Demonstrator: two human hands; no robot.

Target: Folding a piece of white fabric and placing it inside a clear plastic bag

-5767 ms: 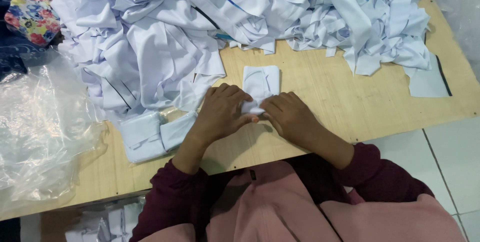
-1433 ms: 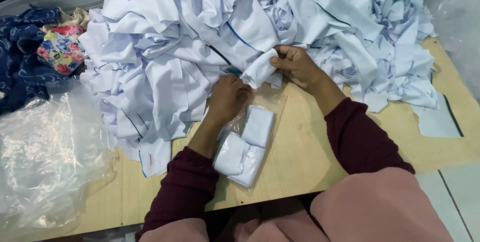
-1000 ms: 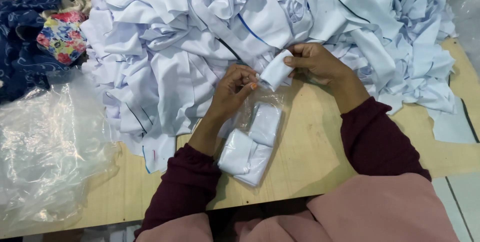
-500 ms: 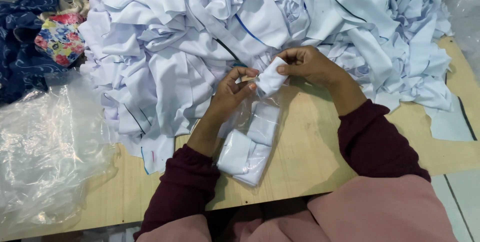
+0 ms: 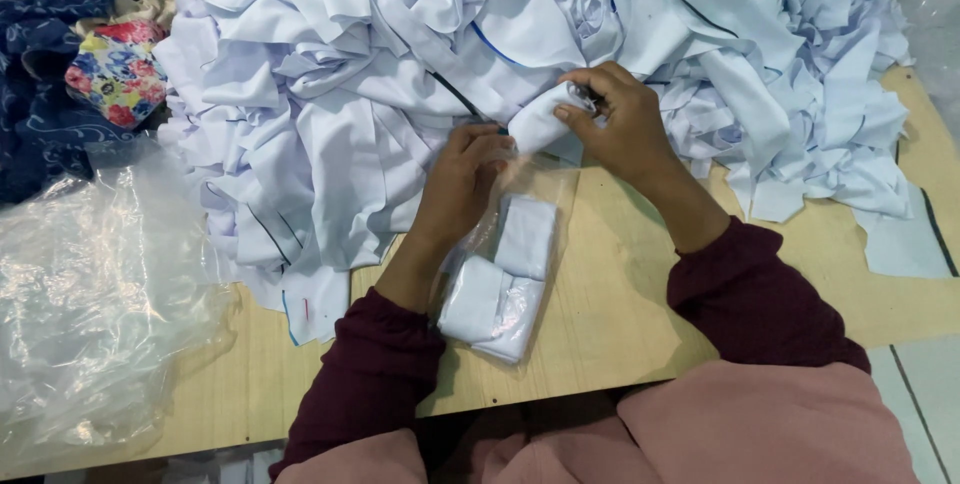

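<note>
My right hand grips a small folded white cloth at the near edge of a big heap of white fabric pieces. My left hand pinches the open mouth of a clear plastic bag lying on the wooden table. The bag holds folded white cloths. The held cloth hovers just above the bag's mouth, close to my left fingers.
A mass of crumpled clear plastic covers the table's left side. Dark blue and floral fabric lies at the far left. A loose white piece with a dark edge rests at the right. Pale floor tiles show beyond the table's edge.
Earlier both hands were folding a white cloth flat on the table. Since then the bag of folded cloths appeared under my left hand, and my right hand has turned the folded cloth towards the bag's mouth.
</note>
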